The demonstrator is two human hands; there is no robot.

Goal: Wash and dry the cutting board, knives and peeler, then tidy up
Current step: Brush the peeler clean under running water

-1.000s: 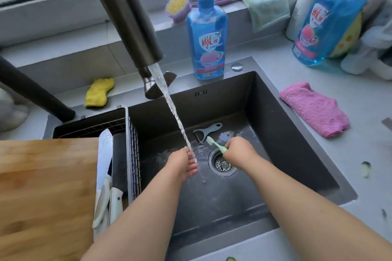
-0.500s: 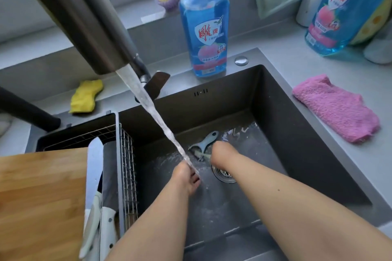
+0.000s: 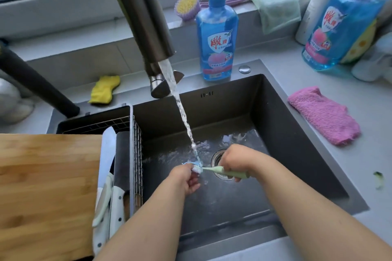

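Note:
Over the dark sink [image 3: 301,154], my left hand [image 3: 186,179] grips the grey-blue peeler [image 3: 192,163] under the running water; only its top edge shows above my fingers. My right hand [image 3: 235,160] holds a pale green brush [image 3: 224,171] with its bristle end pressed against the peeler. The wooden cutting board [image 3: 46,186] lies at the left over the sink's edge. Two white-handled knives [image 3: 109,176] rest in the wire rack [image 3: 137,144] beside the board.
The steel faucet [image 3: 144,17] hangs over the sink, pouring water. A blue soap bottle [image 3: 216,38] stands behind the sink, a yellow sponge [image 3: 104,89] to its left. A pink cloth [image 3: 322,114] lies on the right counter, a green cloth [image 3: 275,4] on the sill.
The peeler lay on the sink floor; now it is in my left hand under the stream. My right hand has brought the brush against it.

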